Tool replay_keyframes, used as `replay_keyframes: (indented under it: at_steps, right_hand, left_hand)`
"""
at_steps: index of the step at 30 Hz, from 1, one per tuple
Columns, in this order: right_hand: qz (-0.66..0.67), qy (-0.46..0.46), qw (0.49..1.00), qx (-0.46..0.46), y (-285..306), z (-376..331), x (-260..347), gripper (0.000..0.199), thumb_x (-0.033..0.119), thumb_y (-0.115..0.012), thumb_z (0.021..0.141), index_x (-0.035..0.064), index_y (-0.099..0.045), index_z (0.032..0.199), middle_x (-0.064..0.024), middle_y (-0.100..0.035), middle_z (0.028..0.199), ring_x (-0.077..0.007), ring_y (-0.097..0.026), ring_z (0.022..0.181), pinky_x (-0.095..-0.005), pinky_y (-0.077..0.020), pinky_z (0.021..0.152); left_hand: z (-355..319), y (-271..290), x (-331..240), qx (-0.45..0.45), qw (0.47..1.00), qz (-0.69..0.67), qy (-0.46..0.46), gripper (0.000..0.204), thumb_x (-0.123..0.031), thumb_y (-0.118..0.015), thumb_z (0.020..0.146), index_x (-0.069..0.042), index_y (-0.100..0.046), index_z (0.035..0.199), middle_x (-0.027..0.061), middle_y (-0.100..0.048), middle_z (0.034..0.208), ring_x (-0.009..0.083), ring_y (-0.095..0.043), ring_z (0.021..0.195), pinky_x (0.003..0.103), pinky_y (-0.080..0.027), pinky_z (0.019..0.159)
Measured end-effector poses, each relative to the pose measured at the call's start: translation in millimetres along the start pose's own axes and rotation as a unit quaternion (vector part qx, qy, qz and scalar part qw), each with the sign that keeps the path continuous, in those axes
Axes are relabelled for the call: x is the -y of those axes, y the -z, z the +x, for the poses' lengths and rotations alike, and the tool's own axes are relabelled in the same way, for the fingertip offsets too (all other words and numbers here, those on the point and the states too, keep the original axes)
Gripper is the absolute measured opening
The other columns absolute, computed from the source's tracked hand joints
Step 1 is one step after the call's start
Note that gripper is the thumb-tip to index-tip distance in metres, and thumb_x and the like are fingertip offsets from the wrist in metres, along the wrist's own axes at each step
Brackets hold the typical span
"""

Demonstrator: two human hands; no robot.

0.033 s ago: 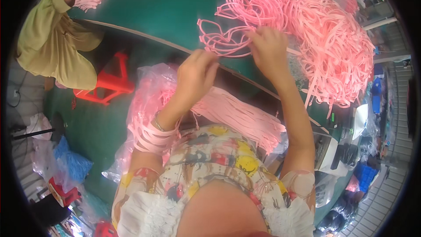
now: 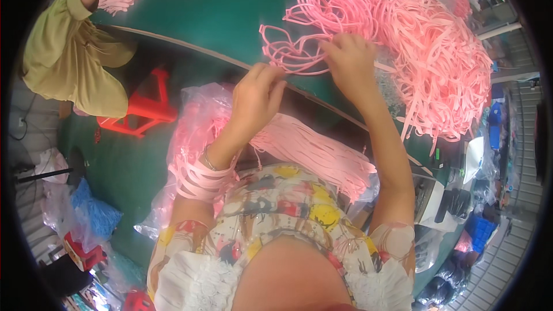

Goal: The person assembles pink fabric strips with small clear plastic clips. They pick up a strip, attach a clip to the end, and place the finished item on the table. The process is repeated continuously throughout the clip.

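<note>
Over the table's near edge, my left hand (image 2: 260, 93) has its fingers pinched together at the near side of a group of pink cord loops (image 2: 292, 52). My right hand (image 2: 352, 62) is closed in a pinch at the right side of the same loops, apart from the left. The fingertips hide just how the pink cord is gripped. Several pale pink flat loops (image 2: 199, 181) circle my left forearm, below a thin bracelet. Across my lap lies a bundle of long pale pink straps (image 2: 317, 150).
A large tangled heap of pink straps (image 2: 438, 63) covers the right of the green table (image 2: 219, 11). On the left are a red stool (image 2: 144, 109) and another person's olive sleeve (image 2: 75, 57). A clear bag with pink contents (image 2: 193, 115) lies beside my left arm.
My right hand has shifted very slightly to the left. The left hand's fingers have moved a little; the loops and heap look the same.
</note>
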State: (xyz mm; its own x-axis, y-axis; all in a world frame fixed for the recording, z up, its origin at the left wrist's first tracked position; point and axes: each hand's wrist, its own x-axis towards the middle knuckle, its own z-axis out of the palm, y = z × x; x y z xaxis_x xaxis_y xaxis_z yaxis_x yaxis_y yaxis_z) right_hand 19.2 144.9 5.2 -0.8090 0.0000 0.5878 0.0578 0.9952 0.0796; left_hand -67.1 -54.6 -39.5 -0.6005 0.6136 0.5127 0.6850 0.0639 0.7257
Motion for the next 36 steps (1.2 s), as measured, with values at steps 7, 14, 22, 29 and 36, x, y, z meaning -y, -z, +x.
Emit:
replay_keyframes:
  at_steps: [7,14,22,29,36]
  right_hand:
    - [0.053,0.009,0.999,0.001,-9.9,4.3,-7.5,0.009,0.011,-0.065,0.073,0.0132,-0.066,0.082,-0.0034,-0.058,0.086,-0.0237,-0.054,0.086,-0.0393,-0.0379,0.075]
    - [0.24,-0.05,0.969,-0.042,29.2,3.6,11.5,0.01,0.007,-0.064,0.077,0.0046,-0.064,0.086,-0.0107,-0.061,0.087,-0.0284,-0.056,0.084,-0.0384,-0.0427,0.075]
    - [0.629,-0.268,0.71,0.168,63.8,-91.1,62.6,0.015,0.007,-0.06,0.084,-0.0005,-0.062,0.098,-0.0077,-0.06,0.089,-0.0143,-0.055,0.079,-0.0263,-0.044,0.072]
    - [0.329,-0.473,0.793,0.197,58.8,-236.1,28.8,0.015,0.009,-0.065,0.079,0.0024,-0.064,0.093,-0.0084,-0.063,0.085,-0.0209,-0.059,0.083,-0.0322,-0.0468,0.074]
    - [0.193,-0.417,0.871,0.178,67.0,-274.7,39.8,0.015,0.011,-0.069,0.072,0.0043,-0.066,0.086,-0.0109,-0.062,0.084,-0.0294,-0.058,0.086,-0.0383,-0.0466,0.076]
  left_hand:
    - [4.2,-7.0,22.3,-0.024,1.0,-0.015,0.007,0.027,0.001,-0.064,0.077,0.0,-0.06,0.103,0.0124,-0.06,0.092,0.0216,-0.059,0.068,0.03,-0.048,0.059]
    - [5.1,7.2,-2.8,-0.154,0.971,0.065,-0.169,0.027,-0.002,-0.062,0.075,-0.005,-0.061,0.101,0.0104,-0.06,0.09,0.0283,-0.059,0.076,0.038,-0.049,0.066]
    - [-29.4,6.2,-66.7,0.112,0.953,0.101,-0.262,0.042,-0.013,-0.068,0.063,-0.009,-0.063,0.105,0.0043,-0.053,0.076,0.0226,-0.052,0.071,0.039,-0.04,0.07]
    - [-52.2,-2.1,-49.4,0.3,0.942,-0.042,-0.145,0.02,0.0,-0.06,0.075,-0.003,-0.06,0.095,0.0101,-0.051,0.075,0.0287,-0.05,0.069,0.037,-0.038,0.064]
    - [-59.3,-20.0,-55.9,0.386,0.919,-0.073,-0.024,0.011,-0.002,-0.054,0.081,0.001,-0.058,0.091,0.0136,-0.052,0.077,0.0308,-0.053,0.072,0.038,-0.041,0.064]
